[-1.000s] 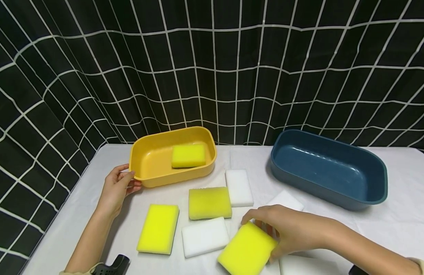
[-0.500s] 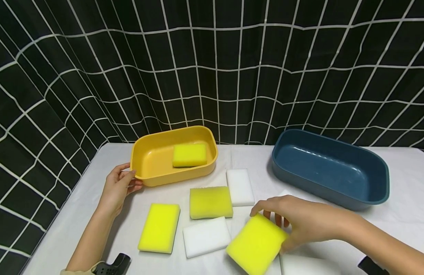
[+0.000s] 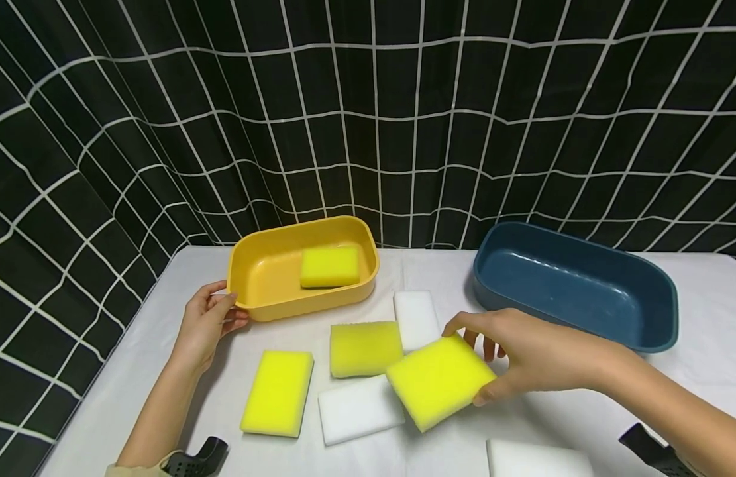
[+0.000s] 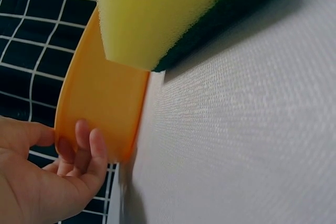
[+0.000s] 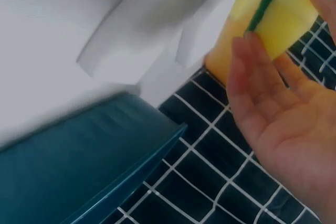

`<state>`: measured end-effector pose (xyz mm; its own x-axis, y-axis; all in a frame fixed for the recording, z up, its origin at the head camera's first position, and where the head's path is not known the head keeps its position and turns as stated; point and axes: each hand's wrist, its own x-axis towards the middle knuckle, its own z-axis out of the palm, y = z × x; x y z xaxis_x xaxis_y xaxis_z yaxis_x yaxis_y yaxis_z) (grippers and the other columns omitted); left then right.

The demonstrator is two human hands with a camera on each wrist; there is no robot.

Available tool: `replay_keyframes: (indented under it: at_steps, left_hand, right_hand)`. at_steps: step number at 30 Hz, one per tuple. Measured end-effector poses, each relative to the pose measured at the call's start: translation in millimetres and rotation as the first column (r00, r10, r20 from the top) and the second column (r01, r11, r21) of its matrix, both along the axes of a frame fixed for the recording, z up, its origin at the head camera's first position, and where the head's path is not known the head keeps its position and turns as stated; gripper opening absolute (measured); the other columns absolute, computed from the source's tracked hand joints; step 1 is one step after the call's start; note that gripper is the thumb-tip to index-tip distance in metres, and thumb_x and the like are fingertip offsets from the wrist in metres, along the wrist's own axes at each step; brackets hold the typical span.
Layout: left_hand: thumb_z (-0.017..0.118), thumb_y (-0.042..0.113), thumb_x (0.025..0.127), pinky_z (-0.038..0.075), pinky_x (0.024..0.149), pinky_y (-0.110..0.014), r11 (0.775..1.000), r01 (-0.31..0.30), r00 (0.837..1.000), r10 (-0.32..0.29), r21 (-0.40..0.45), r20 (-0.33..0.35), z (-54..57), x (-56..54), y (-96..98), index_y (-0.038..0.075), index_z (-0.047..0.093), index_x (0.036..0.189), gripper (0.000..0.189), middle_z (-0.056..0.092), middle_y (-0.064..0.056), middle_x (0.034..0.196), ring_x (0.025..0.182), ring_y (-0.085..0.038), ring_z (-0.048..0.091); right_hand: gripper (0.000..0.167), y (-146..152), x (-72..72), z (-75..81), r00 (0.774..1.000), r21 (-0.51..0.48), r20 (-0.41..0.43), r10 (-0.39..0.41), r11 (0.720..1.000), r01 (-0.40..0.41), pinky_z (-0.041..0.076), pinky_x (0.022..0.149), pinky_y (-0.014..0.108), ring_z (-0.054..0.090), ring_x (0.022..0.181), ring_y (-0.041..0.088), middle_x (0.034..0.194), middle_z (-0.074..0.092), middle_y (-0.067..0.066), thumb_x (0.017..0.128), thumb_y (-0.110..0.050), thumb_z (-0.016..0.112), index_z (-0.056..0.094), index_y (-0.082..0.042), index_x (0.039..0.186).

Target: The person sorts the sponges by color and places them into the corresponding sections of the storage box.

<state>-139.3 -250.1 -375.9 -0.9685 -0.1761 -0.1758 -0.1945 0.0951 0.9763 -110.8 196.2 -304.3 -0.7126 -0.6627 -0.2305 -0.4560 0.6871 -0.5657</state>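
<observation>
My right hand (image 3: 523,351) grips a yellow sponge (image 3: 436,381) between thumb and fingertips, held tilted over the table. In the right wrist view a thin dark green scouring layer (image 5: 265,3) shows on this sponge. At the far left, my left hand (image 3: 203,324) holds the near left corner of a yellow plastic tub (image 3: 305,308), thumb at the rim and fingers against the outer wall. One yellow sponge (image 3: 330,267) lies inside that tub. Two more, a bright yellow sponge (image 3: 277,392) and a duller yellow sponge (image 3: 366,349), lie on the table.
A dark blue tub (image 3: 558,291) stands at the back right, with nothing in it. Several white sponges lie about: one white block (image 3: 417,318) behind, one white block (image 3: 360,409) in front, another white block (image 3: 537,458) at the near edge. A black gridded curtain (image 3: 439,126) hangs behind the table.
My right hand has raised the yellow sponge and carried it away from me, turning it slightly, uncovering table near the front white block. My left hand stays at the yellow tub.
</observation>
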Motion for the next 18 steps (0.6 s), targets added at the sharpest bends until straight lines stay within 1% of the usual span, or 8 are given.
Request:
replay_keyframes:
  at_steps: [5, 8, 11, 18]
  left_hand:
    - [0.047, 0.008, 0.112, 0.061, 0.074, -0.018, 1.0, -0.001, 1.0, 0.001, 0.005, -0.002, -0.5, -0.5, 0.0, -0.009, 0.028, 0.157, 0.051, 0.06, 0.003, 0.093, 0.072, -0.004, 0.067]
    - [0.047, 0.008, 0.112, 0.061, 0.074, -0.018, 1.0, -0.001, 1.0, 0.001, 0.008, -0.001, -0.5, -0.7, -0.1, -0.009, 0.028, 0.157, 0.052, 0.06, 0.002, 0.093, 0.072, -0.004, 0.067]
    - [0.047, 0.008, 0.112, 0.061, 0.074, -0.017, 1.0, -0.003, 1.0, 0.003, 0.008, -0.001, -0.5, -0.8, -0.4, -0.009, 0.028, 0.157, 0.052, 0.06, 0.002, 0.093, 0.072, -0.004, 0.067]
    - [0.047, 0.008, 0.112, 0.061, 0.073, -0.017, 1.0, -0.007, 1.0, 0.007, 0.004, 0.004, -0.4, -0.8, -0.4, -0.009, 0.029, 0.157, 0.052, 0.06, 0.003, 0.093, 0.072, -0.004, 0.067]
  right_hand:
    - [0.073, -4, -5.3, 3.0, 0.997, 0.019, -0.058, -0.051, 0.998, 0.052, 0.056, 0.068, 0.025, 0.06, 0.088, 0.014, 0.109, 0.069, -0.004, 0.073, -0.034, 0.099, 0.062, -0.014, 0.133]
    - [0.076, -7, -9.6, 5.2, 0.993, 0.015, -0.096, -0.071, 0.997, 0.072, 0.056, 0.068, 0.025, 0.061, 0.087, 0.014, 0.108, 0.069, -0.003, 0.073, -0.038, 0.098, 0.062, -0.01, 0.134]
    - [0.077, -10, -14.1, 7.7, 0.987, -0.006, -0.133, -0.089, 0.996, 0.089, 0.056, 0.068, 0.026, 0.061, 0.087, 0.015, 0.106, 0.07, -0.002, 0.073, -0.042, 0.097, 0.062, -0.009, 0.134]
    - [0.073, -18, -22.2, 12.3, 0.966, -0.063, -0.206, -0.156, 0.987, 0.146, 0.054, 0.067, 0.028, 0.06, 0.083, 0.017, 0.102, 0.071, 0.003, 0.076, -0.042, 0.096, 0.063, -0.007, 0.13]
